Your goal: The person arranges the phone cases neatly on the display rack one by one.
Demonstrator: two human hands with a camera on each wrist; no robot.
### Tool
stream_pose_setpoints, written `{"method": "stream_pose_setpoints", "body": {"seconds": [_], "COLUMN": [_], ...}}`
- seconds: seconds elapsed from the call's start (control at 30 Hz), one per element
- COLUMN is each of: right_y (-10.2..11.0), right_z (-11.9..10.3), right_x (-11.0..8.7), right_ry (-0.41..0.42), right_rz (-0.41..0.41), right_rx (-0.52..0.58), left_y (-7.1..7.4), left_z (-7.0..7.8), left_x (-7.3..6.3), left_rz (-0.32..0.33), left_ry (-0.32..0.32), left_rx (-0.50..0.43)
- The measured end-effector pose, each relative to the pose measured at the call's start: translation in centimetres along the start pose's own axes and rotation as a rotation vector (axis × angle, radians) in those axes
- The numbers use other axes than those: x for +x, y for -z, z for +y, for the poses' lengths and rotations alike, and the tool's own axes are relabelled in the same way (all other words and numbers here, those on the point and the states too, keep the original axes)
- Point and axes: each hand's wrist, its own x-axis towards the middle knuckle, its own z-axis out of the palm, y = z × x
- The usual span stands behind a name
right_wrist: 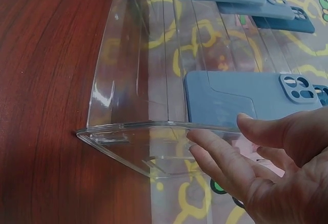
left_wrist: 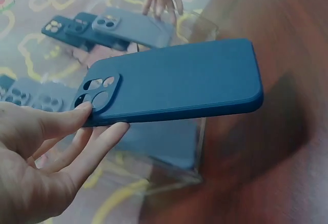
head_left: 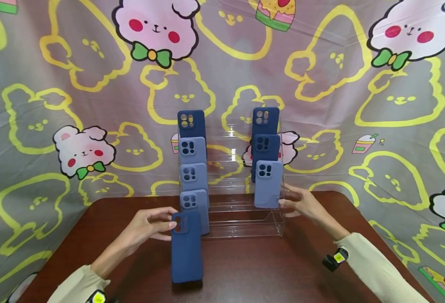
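Note:
My left hand (head_left: 150, 225) pinches a dark blue phone case (head_left: 187, 250) by its camera end, at the edge. In the left wrist view the thumb lies by the camera cutouts of the same case (left_wrist: 179, 80), with fingers beneath. The case is held in front of the left column on a clear acrylic display stand (head_left: 241, 231). My right hand (head_left: 302, 204) is at the stand's right side, beside a light blue phone case (head_left: 268, 185). Its fingers are loosely spread in the right wrist view, near the side panel; whether they touch it I cannot tell.
The left column bears several cases, a dark blue one (head_left: 191, 124) on top and light blue ones (head_left: 193, 176) below. Two dark blue cases (head_left: 265, 122) stand above the light blue one at right. Under the stand is a brown table (head_left: 245, 269), with a cartoon-printed cloth (head_left: 222, 71) behind.

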Motion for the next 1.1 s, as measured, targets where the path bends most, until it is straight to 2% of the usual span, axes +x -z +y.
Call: {"method": "stream_pose_setpoints", "body": {"seconds": [0.33,0.53,0.67,0.83,0.97,1.1], "right_y": [-0.3,-0.3,-0.2,-0.2,-0.2,-0.3], "right_z": [0.2,-0.2,-0.3,-0.2,-0.4,-0.3], "right_x": [-0.1,-0.1,-0.1,-0.1,-0.2,-0.2], "right_ry": [0.0,0.02,0.035,0.028,0.033,0.027], "right_rz": [-0.008,0.003,0.004,0.018,0.03,0.03], "right_rx": [0.014,0.003,0.0,-0.008,-0.021,-0.012], "left_y": [-2.2,-3.5,-5.1,-8.1,-10.2,-11.7], "left_z": [3.3,4.8,5.4,5.7,5.7,5.6], "left_x": [2.6,4.5,5.9,7.4,8.2,8.7], "left_rz": [0.053,0.068,0.134,0.247,0.286,0.32], "left_ry": [-0.1,-0.134,-0.204,-0.32,-0.413,-0.495], "left_rx": [0.088,0.055,0.03,0.067,0.105,0.15]}}
